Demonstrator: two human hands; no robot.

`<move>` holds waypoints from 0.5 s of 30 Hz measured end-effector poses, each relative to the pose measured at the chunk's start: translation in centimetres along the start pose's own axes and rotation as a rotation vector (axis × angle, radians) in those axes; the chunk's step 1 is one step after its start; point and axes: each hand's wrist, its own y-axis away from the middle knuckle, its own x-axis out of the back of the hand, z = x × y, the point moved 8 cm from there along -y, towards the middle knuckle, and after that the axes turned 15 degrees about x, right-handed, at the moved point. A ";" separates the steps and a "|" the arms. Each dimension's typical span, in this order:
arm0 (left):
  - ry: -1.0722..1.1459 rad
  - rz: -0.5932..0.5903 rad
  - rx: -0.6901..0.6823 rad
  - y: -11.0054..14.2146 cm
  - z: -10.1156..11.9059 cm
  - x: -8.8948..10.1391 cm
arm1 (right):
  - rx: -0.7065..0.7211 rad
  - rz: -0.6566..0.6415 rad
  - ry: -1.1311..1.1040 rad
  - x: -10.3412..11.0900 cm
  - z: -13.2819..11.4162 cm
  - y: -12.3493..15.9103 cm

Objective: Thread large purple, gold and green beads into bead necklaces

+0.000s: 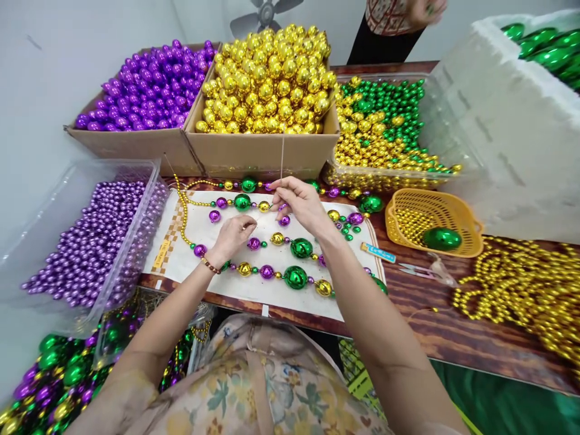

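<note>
My right hand (299, 202) pinches a thin upright needle (282, 151) over a white cloth mat (190, 257), with a purple bead just under its fingers. My left hand (232, 235), wearing a beaded bracelet, rests curled on the mat, fingertips closed next to a purple bead (254, 243). Strands of green, gold and purple beads (294, 277) lie in rows across the mat around both hands.
Cardboard boxes of purple balls (149, 84) and gold balls (267, 75) stand behind. Clear tubs hold purple beads (86, 241) and gold-green beads (380, 127). An orange basket (432, 226), scissors (423, 272), gold strands (521, 290) and a white foam box (507, 133) lie right. Another person (394, 24) stands opposite.
</note>
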 end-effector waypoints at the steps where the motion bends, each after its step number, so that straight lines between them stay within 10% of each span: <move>1: -0.031 0.007 0.014 0.0 -0.2 -0.1 | 0.019 0.016 -0.014 0.5 -0.8 -0.4; 8: -0.055 -0.031 0.129 0.4 -2.3 -2.0 | 0.140 0.230 0.006 3.6 -4.5 -2.3; 15: -0.299 0.043 0.280 0.1 -3.4 -1.9 | 0.036 0.226 -0.089 2.8 -0.3 0.7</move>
